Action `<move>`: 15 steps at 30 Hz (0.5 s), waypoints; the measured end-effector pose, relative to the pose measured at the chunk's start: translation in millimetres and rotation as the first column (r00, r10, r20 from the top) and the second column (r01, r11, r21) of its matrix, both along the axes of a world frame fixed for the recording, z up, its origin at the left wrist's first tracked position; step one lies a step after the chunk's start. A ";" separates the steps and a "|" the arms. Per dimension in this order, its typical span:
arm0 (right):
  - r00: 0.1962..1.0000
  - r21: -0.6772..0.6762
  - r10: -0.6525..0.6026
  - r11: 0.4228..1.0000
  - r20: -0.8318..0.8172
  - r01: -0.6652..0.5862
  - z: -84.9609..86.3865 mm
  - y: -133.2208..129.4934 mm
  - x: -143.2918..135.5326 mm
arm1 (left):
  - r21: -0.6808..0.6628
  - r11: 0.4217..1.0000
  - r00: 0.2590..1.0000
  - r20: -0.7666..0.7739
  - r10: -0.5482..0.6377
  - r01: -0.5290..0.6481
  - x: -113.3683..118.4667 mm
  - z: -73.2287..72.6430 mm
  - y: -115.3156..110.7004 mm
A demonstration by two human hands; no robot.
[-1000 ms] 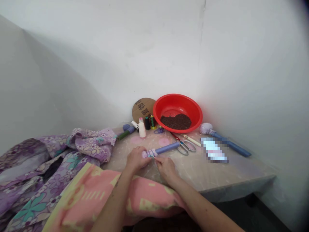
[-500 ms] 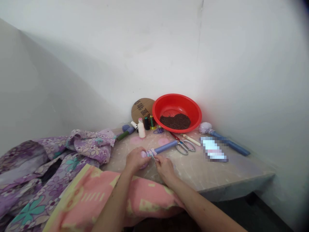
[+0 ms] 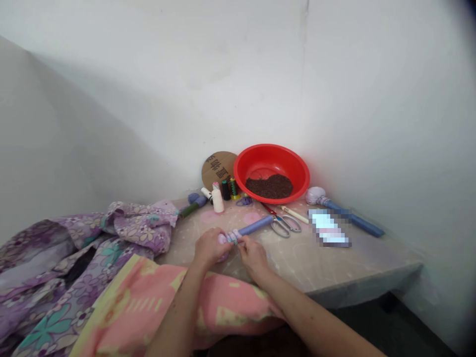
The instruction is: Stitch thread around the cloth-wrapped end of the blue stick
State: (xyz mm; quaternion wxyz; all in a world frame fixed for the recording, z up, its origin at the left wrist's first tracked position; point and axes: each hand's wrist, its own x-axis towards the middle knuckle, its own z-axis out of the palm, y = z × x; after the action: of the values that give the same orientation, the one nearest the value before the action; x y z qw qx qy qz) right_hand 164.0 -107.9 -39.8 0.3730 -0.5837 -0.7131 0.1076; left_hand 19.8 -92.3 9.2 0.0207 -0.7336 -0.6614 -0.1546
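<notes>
My left hand (image 3: 209,248) is closed around the padded, floral cloth head of a stick hammer (image 3: 256,225). Its blue-wrapped handle points up and to the right, over the table. Bunched, frilled cloth (image 3: 234,235) circles the neck between head and handle. Close against this frill, the fingers of my right hand (image 3: 253,258) are pinched together; what they hold, if anything, is too small to make out. Just past the handle's end lie scissors (image 3: 281,227) with grey loops and red blades.
A red basin (image 3: 271,148) with dark grains stands by the wall, near a cardboard disc (image 3: 215,168) and several thread spools (image 3: 217,202). A second blue-handled hammer (image 3: 357,223), a cream pen-like tool (image 3: 294,214) and a blurred phone-like object (image 3: 329,228) lie right. Floral fabric (image 3: 141,223) covers the left.
A thin shiny piece that showed at my right fingertips is no longer visible. My right fingers sit against the frilled neck; the left hand keeps its hold.
</notes>
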 end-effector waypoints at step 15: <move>0.956 -0.164 0.020 0.984 -0.293 -0.070 -2.4 13.7 -4.0 | 0.002 0.999 0.999 -0.031 0.038 -0.038 8.3 4.1 -11.0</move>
State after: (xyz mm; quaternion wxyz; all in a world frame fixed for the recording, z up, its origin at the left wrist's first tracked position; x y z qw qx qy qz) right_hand 160.1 -94.2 -42.3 0.4190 -0.5753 -0.6519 0.2617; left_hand 28.1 -103.3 13.4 0.0347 -0.7232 -0.6748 -0.1433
